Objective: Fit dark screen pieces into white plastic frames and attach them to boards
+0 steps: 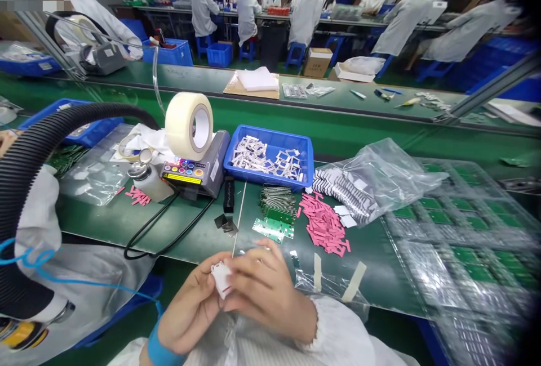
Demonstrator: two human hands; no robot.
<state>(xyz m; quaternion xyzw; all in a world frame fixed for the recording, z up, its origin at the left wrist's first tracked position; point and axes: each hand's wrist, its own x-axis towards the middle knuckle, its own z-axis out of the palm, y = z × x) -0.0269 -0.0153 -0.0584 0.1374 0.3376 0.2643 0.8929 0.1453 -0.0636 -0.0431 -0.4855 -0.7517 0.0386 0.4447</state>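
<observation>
Your green tabletop (376, 264) carries a blue tray (291, 141) toward its far side, with a gray machine (217, 172) just left of it and a bottle (155, 186) beside that. Nearer you, from left to right, lie dark flat pieces (228, 224), green circuit boards (276, 205) and heaped pink strips (323, 224). Clear plastic trays (408, 250) spread across your right.

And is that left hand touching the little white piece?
Touching. The head view shows the left hand with its thumb lying on the white piece's edge.
</observation>
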